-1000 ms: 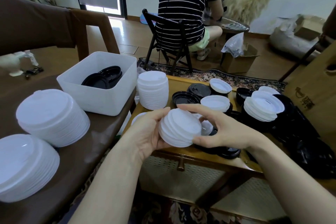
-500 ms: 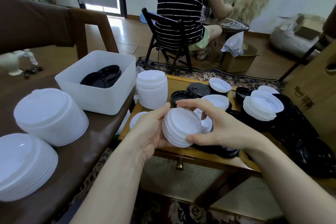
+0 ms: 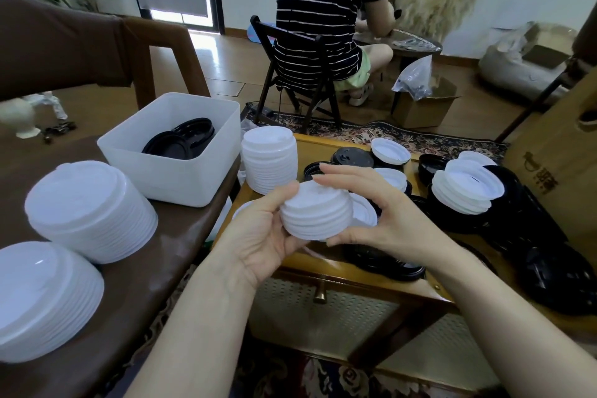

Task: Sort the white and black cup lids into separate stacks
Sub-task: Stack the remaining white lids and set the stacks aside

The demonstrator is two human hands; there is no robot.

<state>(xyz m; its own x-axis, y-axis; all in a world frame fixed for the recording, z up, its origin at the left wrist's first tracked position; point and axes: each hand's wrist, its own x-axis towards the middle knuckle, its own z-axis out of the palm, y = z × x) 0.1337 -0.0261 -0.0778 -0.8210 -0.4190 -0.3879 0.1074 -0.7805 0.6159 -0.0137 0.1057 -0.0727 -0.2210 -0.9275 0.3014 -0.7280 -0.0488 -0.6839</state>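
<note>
Between both hands, above the low wooden table's point(image 3: 361, 265) front edge, sits a small stack of white lids point(image 3: 315, 215). My left hand point(image 3: 263, 233) cups it from the left and below. My right hand point(image 3: 374, 210) grips it from the right, fingers arched over its top. A taller white lid stack point(image 3: 269, 160) stands at the table's left end. Loose black lids point(image 3: 350, 157) and white lids point(image 3: 389, 149) lie mixed behind the hands. Another white stack point(image 3: 466, 186) rests on a heap of black lids point(image 3: 546, 255) at the right.
On the dark brown table point(image 3: 135, 271) at left stand two large white lid stacks point(image 3: 87, 207) point(image 3: 38, 297) and a white bin point(image 3: 171, 142) holding black lids point(image 3: 179, 142). A person in a striped shirt point(image 3: 326, 13) sits on a chair beyond. A cardboard box point(image 3: 555, 168) stands at right.
Both hands have lifted the held white stack slightly and tilted it more upright, so its ribbed side now faces me. My right fingers now arch over its top.
</note>
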